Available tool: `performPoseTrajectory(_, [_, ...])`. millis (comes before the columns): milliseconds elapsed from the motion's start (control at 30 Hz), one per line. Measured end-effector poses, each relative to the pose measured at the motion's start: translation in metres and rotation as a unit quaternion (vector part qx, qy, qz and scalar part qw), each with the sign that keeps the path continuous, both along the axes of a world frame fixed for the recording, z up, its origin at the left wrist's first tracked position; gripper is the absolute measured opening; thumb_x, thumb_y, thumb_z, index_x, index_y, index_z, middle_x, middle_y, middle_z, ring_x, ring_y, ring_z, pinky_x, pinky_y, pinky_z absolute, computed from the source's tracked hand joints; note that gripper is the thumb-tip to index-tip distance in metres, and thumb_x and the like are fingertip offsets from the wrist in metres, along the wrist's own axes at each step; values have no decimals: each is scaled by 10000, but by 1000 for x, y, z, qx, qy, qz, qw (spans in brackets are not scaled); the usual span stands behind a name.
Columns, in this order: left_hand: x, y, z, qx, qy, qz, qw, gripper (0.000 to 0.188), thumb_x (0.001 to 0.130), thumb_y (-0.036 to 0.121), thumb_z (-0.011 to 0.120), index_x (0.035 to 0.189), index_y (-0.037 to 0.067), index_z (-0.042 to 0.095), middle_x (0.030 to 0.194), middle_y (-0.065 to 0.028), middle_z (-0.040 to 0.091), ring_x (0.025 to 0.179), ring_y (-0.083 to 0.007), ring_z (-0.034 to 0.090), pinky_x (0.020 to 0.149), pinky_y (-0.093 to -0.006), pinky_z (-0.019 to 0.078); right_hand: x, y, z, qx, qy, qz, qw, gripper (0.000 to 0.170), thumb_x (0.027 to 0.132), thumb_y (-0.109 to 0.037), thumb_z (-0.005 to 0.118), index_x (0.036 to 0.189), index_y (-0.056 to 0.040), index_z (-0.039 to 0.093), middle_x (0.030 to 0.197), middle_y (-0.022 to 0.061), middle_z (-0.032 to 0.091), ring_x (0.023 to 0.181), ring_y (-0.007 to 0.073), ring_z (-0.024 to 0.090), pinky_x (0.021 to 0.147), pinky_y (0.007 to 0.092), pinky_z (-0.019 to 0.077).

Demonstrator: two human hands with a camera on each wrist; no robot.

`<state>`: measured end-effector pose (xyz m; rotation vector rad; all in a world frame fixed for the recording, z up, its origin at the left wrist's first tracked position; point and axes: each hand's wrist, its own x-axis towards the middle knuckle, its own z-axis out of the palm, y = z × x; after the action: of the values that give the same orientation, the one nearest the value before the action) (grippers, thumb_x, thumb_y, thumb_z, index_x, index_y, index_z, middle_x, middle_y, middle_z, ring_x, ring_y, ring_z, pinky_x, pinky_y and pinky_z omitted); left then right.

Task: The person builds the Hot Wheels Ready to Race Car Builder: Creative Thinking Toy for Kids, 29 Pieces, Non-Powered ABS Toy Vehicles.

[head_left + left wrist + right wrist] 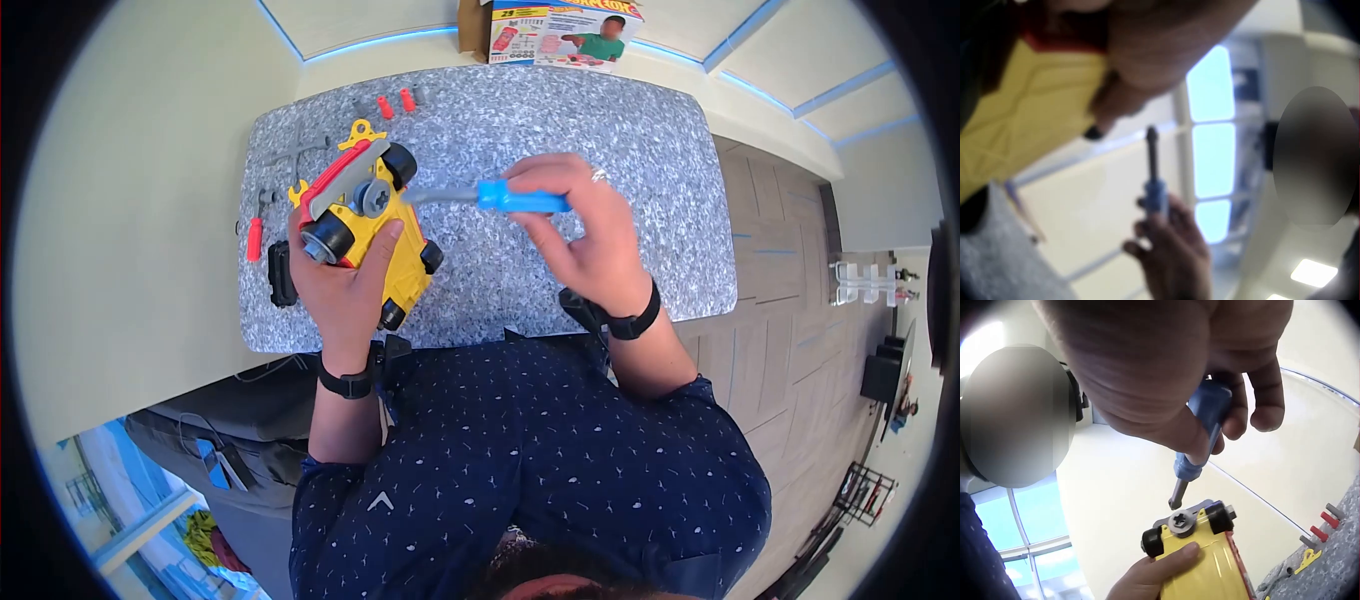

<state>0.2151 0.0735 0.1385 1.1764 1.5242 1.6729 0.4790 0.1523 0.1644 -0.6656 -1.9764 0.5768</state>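
Observation:
My left hand (340, 290) grips a yellow and red toy car (408, 262) with its yellow underside turned up. The thumb lies across that underside, and black wheels stick out at the sides. A large grey screw (376, 198) with a cross-shaped slot sits near one end of the car, beside a grey plate (340, 182). In my right hand (592, 232) a toy screwdriver (522, 197) with a blue handle and grey shaft is pinched between thumb and fingers. Its tip points at the screw, a short gap away in the right wrist view.
On the speckled table (490, 120) lie two red pieces (407, 100), a grey cross-shaped part (297, 150), a red-handled tool (255, 238) and a black part (282, 274). A yellow piece (361, 133) lies beyond the car. A printed toy box (560, 35) stands past the far edge.

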Motion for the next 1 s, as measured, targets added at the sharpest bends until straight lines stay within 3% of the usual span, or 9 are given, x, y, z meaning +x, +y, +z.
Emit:
performPoseTrajectory(100, [0, 3, -10, -5, 55, 13, 998, 742, 887, 71, 976, 1480, -49, 547, 1304, -144, 736, 1141, -197, 750, 996, -354, 602, -5, -7, 3, 8, -19, 4, 1000, 297, 957, 16, 816, 1231, -55, 725, 1200, 159, 762, 1091, 366, 773, 900, 444, 630])
performPoseTrajectory(300, [9, 0, -16, 14, 154, 46, 987, 765, 874, 118, 985, 1480, -56, 552, 1330, -183, 706, 1219, -253, 709, 1068, -403, 553, -15, -24, -2, -10, 3, -65, 998, 256, 978, -8, 824, 1211, -43, 724, 1154, 156, 748, 973, 368, 748, 828, 436, 605])
performPoseTrajectory(400, [6, -2, -20, 37, 229, 54, 971, 728, 872, 117, 984, 1456, -44, 581, 1323, -198, 701, 1221, -297, 708, 1073, -425, 547, -9, -26, -10, -219, -55, -16, 974, 215, 1012, -61, 826, 1204, -40, 732, 1073, 147, 723, 896, 343, 722, 747, 411, 565])
performPoseTrajectory(467, [5, -1, -21, 49, 252, 52, 965, 710, 870, 115, 984, 1444, -36, 596, 1322, -203, 700, 1215, -324, 710, 1068, -435, 546, -13, -32, -3, -258, -22, -24, 966, 238, 1026, -115, 835, 1220, -30, 727, 1032, 139, 706, 883, 316, 720, 728, 406, 547])
performPoseTrajectory(600, [4, -1, -15, 65, 276, 57, 957, 686, 868, 101, 979, 1434, -21, 612, 1327, -206, 700, 1216, -363, 710, 1062, -453, 548, -15, -28, -20, -191, -4, -29, 981, 342, 1027, -203, 864, 1254, -4, 703, 1003, 127, 690, 865, 253, 705, 734, 402, 542])
performPoseTrajectory(667, [6, 0, -11, 82, 305, 51, 947, 675, 867, 93, 974, 1431, -13, 618, 1327, -205, 701, 1223, -378, 708, 1059, -464, 550, -10, -24, -18, -331, -50, 9, 942, 354, 1029, -227, 866, 1242, 3, 701, 985, 127, 692, 845, 246, 687, 759, 394, 541])
performPoseTrajectory(733, [9, -1, -7, 104, 341, 47, 933, 664, 865, 85, 969, 1426, -4, 626, 1326, -204, 702, 1231, -396, 704, 1056, -476, 552, -13, -25, -19, -356, -25, 5, 934, 335, 1044, -239, 854, 1216, 8, 707, 964, 132, 693, 823, 241, 674, 769, 387, 540])
performPoseTrajectory(833, [9, -1, -11, 87, 318, 46, 943, 663, 859, 73, 966, 1426, 0, 631, 1343, -207, 704, 1250, -407, 700, 1063, -489, 554, -25, -34, -23, -289, 34, -17, 956, 283, 1075, -240, 821, 1162, 11, 723, 931, 137, 697, 798, 232, 666, 770, 382, 541])
performPoseTrajectory(1000, [8, 0, -11, 124, 366, 40, 922, 681, 846, 49, 955, 1449, 13, 640, 1385, -212, 709, 1281, -414, 699, 1088, -502, 556, -11, -25, -35, -379, -21, 75, 922, 254, 1108, -254, 784, 1094, -3, 742, 914, 90, 709, 805, 183, 671, 756, 363, 539])
